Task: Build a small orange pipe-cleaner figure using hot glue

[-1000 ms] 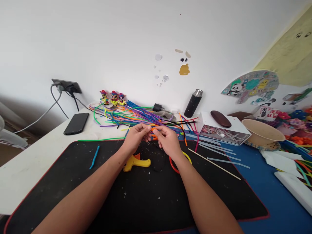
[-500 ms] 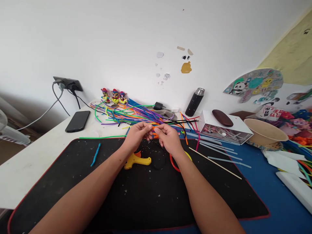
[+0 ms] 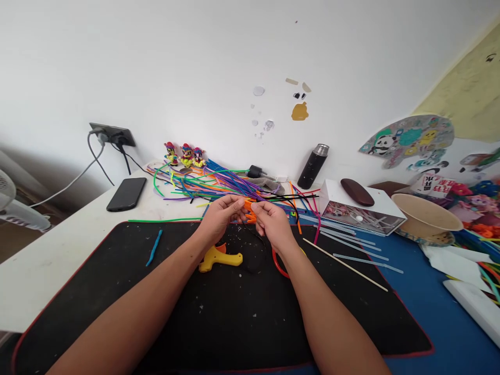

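head view, from my left to my right: a phone [image 3: 127, 194] lies on the white bench [image 3: 50, 260], then a long green stem [image 3: 164, 220] along the far edge of the black mat [image 3: 219, 317], a short blue piece [image 3: 153, 249] on the mat, and a yellow glue gun [image 3: 219, 258] just below my wrists. my left hand [image 3: 221, 216] pinches one end of an orange pipe cleaner [image 3: 249, 205] and my right hand [image 3: 275, 226] pinches the other, fingertips nearly touching, raised over the far edge of the mat in front of the loose pile of coloured stems [image 3: 211, 185]. its long axis runs left to right between my hands, roughly level. i judge the shaping only begun: the visible bit looks kinked, my fingers hide the rest, and the pile looks barely used. a red ring [image 3: 278, 263] lies under my right wrist, a wooden stick [image 3: 346, 264] further right.
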A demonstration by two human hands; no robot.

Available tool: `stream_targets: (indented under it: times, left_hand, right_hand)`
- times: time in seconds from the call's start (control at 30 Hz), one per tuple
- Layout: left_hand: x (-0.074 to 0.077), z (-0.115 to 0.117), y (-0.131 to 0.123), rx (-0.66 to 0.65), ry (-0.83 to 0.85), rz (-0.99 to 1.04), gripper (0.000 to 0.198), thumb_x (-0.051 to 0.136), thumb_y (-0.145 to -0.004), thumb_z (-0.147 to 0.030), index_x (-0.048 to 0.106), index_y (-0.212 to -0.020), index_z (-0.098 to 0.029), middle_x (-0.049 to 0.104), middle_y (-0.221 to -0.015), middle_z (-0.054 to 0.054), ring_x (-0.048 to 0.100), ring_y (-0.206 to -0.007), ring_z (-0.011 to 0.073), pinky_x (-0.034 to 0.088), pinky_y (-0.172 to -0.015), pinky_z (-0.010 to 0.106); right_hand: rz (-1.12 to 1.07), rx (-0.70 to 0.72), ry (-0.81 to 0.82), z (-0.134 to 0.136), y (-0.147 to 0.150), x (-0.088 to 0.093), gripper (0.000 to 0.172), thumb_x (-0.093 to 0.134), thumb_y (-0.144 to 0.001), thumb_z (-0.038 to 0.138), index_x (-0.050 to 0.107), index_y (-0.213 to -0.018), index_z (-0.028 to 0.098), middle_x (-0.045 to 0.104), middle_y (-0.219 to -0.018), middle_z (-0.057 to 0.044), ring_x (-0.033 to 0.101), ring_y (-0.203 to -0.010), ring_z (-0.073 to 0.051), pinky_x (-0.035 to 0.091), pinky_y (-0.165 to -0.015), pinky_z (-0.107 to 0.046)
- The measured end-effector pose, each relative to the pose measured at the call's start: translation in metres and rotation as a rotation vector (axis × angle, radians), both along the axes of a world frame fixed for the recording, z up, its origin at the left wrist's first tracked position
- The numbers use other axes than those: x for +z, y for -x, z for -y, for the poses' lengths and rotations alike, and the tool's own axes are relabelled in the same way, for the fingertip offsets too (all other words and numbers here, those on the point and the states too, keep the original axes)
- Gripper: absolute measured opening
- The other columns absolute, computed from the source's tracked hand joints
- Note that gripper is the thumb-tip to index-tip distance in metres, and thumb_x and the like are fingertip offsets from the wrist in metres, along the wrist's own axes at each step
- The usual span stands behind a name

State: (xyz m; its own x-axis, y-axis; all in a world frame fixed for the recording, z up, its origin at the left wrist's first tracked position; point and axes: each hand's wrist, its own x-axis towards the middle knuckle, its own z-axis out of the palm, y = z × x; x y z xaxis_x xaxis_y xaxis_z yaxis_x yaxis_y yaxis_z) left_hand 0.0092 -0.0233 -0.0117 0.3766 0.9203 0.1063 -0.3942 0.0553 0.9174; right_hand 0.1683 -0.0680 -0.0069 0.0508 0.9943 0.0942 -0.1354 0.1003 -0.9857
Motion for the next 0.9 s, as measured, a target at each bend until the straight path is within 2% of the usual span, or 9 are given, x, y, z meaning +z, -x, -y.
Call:
stream_targets:
  times: [0.37, 0.53, 0.77, 0.9]
  left_hand:
    - [-0.0004, -0.0009, 0.001, 0.007, 0.013, -0.075, 0.039, 0.09, -0.072, -0.049, 0.07, -0.078, -0.016, 0.072, -0.069, 0.003, 0.063, -0.057, 0.0126, 0.049, -0.056, 0.024]
    - [-0.0002, 0.0, 0.0, 0.001, 0.026, -0.051, 0.039, 0.09, -0.073, -0.049, 0.071, -0.078, -0.015, 0.072, -0.069, 0.004, 0.062, -0.058, 0.0121, 0.049, -0.058, 0.024]
    - [0.0042, 0.0044, 0.0, -0.049, 0.024, -0.004, 0.048, 0.092, -0.071, -0.047, 0.076, -0.105, -0.017, 0.072, -0.075, 0.002, 0.065, -0.061, 0.0127, 0.048, -0.058, 0.023]
    - [0.0038, 0.0041, -0.0003, -0.027, 0.012, -0.018, 0.041, 0.091, -0.072, -0.048, 0.073, -0.092, -0.017, 0.069, -0.068, 0.0, 0.063, -0.058, 0.0119, 0.045, -0.055, 0.022]
  right_hand:
    - [0.15, 0.002, -0.008, -0.0006, -0.0027, -0.0034, 0.034, 0.072, -0.088, 0.053, 0.066, -0.084, 0.019, 0.047, -0.046, 0.009, 0.038, -0.035, -0.008, 0.026, -0.039, -0.023]
    - [0.129, -0.004, -0.006, 0.0007, -0.0017, -0.0013, 0.037, 0.073, -0.086, 0.055, 0.065, -0.084, 0.02, 0.046, -0.046, 0.01, 0.038, -0.035, -0.008, 0.026, -0.04, -0.023]
    - [0.04, 0.007, 0.01, 0.0013, -0.0005, 0.0019, 0.039, 0.074, -0.085, 0.056, 0.064, -0.082, 0.019, 0.041, -0.046, 0.011, 0.037, -0.035, -0.007, 0.026, -0.04, -0.023]
    - [0.054, 0.036, 0.018, 0.0003, -0.0008, -0.0018, 0.039, 0.074, -0.086, 0.057, 0.065, -0.083, 0.019, 0.041, -0.046, 0.011, 0.038, -0.035, -0.008, 0.027, -0.039, -0.022]
